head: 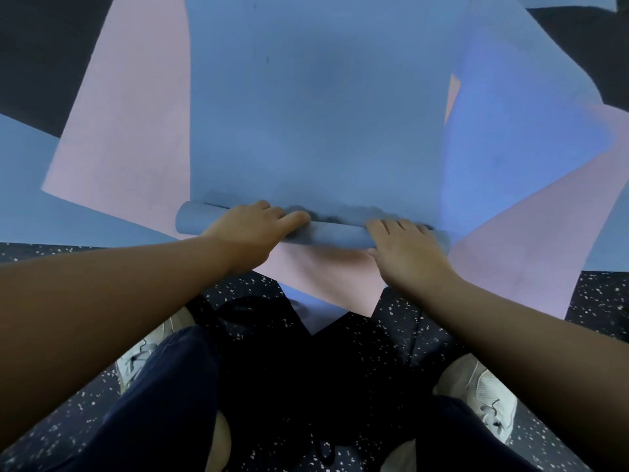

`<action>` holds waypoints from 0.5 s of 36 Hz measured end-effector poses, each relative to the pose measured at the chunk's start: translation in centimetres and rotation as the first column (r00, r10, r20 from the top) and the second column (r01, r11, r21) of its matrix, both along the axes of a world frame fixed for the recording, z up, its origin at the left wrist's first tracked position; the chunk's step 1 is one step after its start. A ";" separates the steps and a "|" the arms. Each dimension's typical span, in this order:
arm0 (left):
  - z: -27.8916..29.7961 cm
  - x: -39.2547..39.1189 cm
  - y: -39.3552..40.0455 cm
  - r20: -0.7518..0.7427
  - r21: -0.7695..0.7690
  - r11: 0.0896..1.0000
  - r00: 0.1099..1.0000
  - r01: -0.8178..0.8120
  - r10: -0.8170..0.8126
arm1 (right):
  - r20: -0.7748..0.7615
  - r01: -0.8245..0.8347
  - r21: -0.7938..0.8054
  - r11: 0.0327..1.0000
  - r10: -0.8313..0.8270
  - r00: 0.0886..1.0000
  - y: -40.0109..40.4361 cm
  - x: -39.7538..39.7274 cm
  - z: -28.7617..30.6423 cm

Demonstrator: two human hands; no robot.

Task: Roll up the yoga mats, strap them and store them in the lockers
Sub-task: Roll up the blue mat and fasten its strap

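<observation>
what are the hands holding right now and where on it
Both hands press on the rolled end of the blue mat: left hand near the roll's left part, right hand near its right end.

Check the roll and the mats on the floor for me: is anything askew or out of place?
The blue roll under both hands looks even, not coned. What is untidy is the pile: the pink mats and other blue mats lie crisscrossed at angles beneath it, overlapping rather than squared up.

a dark rubber floor (599, 301) flecked with white specks fills the lower part of the view. farther off, at the upper corners, the floor looks plain black. the light is dim and bluish.
</observation>
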State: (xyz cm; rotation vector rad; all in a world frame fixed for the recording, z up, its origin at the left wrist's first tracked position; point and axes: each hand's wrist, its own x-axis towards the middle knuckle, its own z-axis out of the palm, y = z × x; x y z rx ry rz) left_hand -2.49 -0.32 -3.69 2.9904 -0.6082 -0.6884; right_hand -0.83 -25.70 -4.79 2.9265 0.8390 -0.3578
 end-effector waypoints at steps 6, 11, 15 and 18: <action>-0.4 -2.6 0.3 -0.117 -0.028 0.996 0.990 0.082 -0.085 | 0.041 -0.113 0.100 0.989 0.109 0.993 -1.0 -3.0 -0.6; -0.9 -4.5 0.4 -0.216 -0.050 0.991 0.968 0.124 -0.132 | 0.074 -0.229 0.172 0.958 0.220 0.973 -1.5 -4.9 -1.1; -0.9 -4.7 0.1 -0.264 0.019 0.992 0.958 0.125 -0.115 | 0.071 -0.240 0.208 0.948 0.230 0.971 -1.7 -5.1 -1.2; -1.0 -4.6 0.0 -0.274 0.036 0.994 0.958 0.103 -0.089 | 0.031 -0.225 0.196 0.955 0.223 0.974 -1.4 -4.8 -1.2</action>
